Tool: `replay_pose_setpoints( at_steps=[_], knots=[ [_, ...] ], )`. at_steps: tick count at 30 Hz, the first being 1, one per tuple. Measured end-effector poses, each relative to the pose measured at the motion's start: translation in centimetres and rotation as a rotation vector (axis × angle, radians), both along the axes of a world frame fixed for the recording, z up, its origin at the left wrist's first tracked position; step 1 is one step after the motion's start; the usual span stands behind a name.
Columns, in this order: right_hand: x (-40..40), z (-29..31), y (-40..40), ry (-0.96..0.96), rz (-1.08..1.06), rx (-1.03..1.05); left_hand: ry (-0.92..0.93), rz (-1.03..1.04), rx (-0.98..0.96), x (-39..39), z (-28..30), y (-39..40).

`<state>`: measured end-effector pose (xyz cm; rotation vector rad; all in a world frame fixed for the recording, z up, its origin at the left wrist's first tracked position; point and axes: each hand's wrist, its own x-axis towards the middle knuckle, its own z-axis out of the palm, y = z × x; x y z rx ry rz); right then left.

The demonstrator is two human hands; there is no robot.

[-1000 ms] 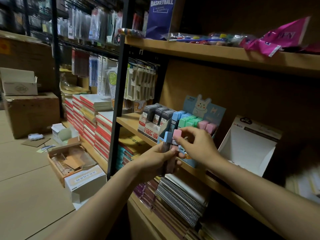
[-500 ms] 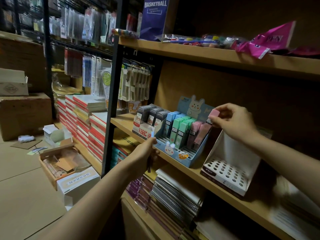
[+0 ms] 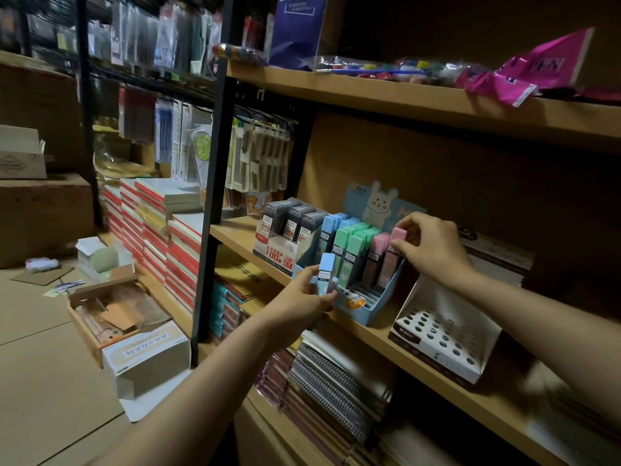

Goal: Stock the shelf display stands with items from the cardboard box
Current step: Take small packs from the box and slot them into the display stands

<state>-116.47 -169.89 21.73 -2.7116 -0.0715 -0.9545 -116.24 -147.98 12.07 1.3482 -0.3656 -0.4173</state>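
A blue rabbit-printed display stand (image 3: pixel 361 311) sits on the middle wooden shelf (image 3: pixel 235 235), holding blue, green and pink lead cases in slots. My right hand (image 3: pixel 431 245) pinches the top of a pink case (image 3: pixel 395 255) standing in the stand's right-hand row. My left hand (image 3: pixel 304 295) grips a blue case (image 3: pixel 325 274) just in front of the stand's left corner. The stand's front slots are bare.
A white display stand with round holes (image 3: pixel 440 341) sits to the right. A grey lead-case stand (image 3: pixel 285 237) sits to the left. Open cardboard boxes (image 3: pixel 127 324) lie on the floor at lower left. Spiral notebooks (image 3: pixel 336 388) fill the shelf below.
My right hand carried the pink case from my left hand up to the stand and lowered it into the right row. My left hand rose with a blue case.
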Motion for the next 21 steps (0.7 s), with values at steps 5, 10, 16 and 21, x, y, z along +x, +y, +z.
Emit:
replay_pose_setpoints(
  at_steps=[5, 10, 16, 21],
  knots=[
    [0.0, -0.9, -0.1, -0.003, 0.013, -0.001, 0.015, 0.019, -0.05, 0.2, -0.3, -0.3],
    [-0.2, -1.0, 0.1, 0.017, 0.028, 0.011, 0.008, 0.016, -0.024, 0.3, -0.5, -0.4],
    [-0.1, -2.0, 0.2, 0.004, -0.002, -0.033, 0.015, 0.029, -0.036, 0.6, -0.9, -0.7],
    [0.0, -2.8, 0.5, -0.017, -0.086, -0.057, -0.005, 0.049, -0.056, 0.7, -1.0, -0.7]
  ],
)
